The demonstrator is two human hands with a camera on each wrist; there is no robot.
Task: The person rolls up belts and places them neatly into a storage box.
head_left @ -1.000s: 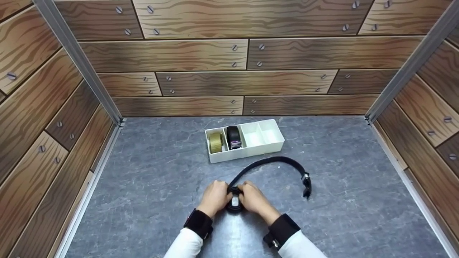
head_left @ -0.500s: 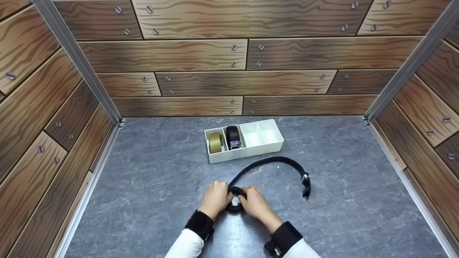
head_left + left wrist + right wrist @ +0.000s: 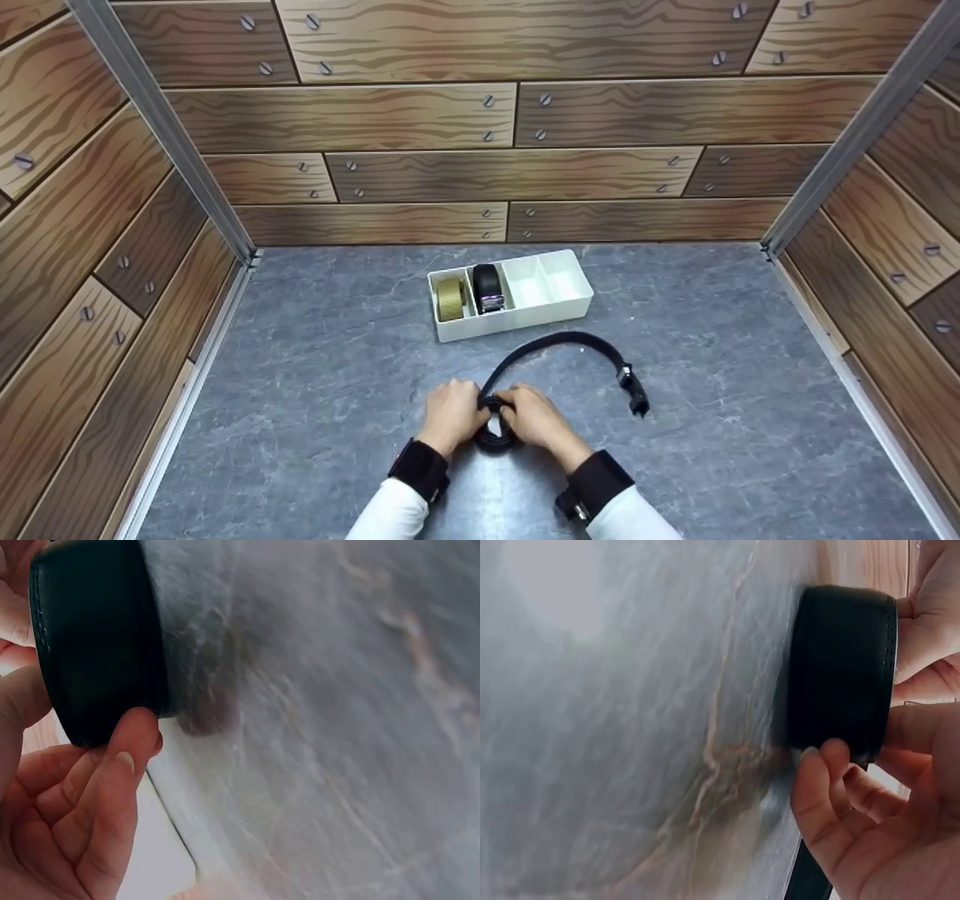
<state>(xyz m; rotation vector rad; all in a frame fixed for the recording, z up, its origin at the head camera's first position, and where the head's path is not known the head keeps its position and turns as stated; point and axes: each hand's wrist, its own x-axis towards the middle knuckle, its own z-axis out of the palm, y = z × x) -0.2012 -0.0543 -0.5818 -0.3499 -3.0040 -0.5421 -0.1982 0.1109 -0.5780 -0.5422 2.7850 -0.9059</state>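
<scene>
A black belt, its near part wound into a coil (image 3: 495, 440), stands on edge on the grey table between my two hands. From the coil the loose strap (image 3: 559, 339) arcs away to the right and ends at a metal buckle (image 3: 625, 373). My left hand (image 3: 450, 414) grips the coil's left side, thumb at its inner opening. My right hand (image 3: 537, 417) holds the right side the same way. In the left wrist view, fingertips lie along the lower edge of the coil (image 3: 101, 645). The right wrist view shows the coil (image 3: 841, 671) pinched between fingers and thumb.
Behind the belt, a white divided box (image 3: 487, 324) holds a rolled tan belt (image 3: 451, 298) and a rolled black belt (image 3: 487, 285) in its left compartments. Wood-patterned walls (image 3: 435, 176) with grey metal corner posts enclose the grey table (image 3: 315, 390) at the back and sides.
The buckle end has drawn in slightly to the left, and the loose arc has shortened a little. My right fingers have shifted on the coil; my left hand stays nearly in place.
</scene>
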